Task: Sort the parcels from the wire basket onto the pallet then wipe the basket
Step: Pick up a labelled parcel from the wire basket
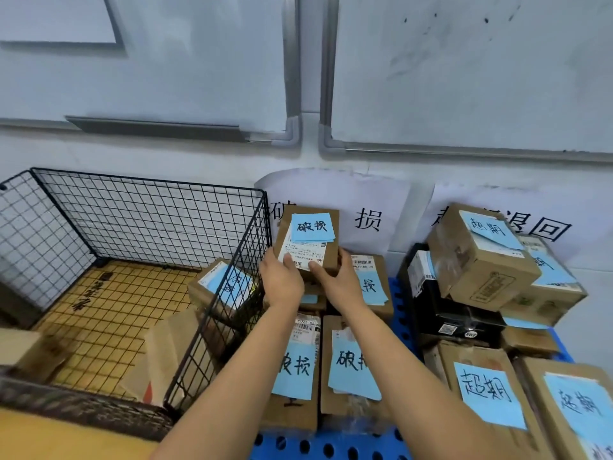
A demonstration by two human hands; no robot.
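Box (311,240): we are gripping it, fingers curled, in left hand (282,280) and right hand (338,282); aiming flat onto matching-label stack (374,287).

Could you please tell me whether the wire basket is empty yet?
Not empty: the wire basket holds a blue-labelled parcel by its right wall, plus brown parcels nearer the camera.

破损 on blue note (311,226) on parcel (332,255)
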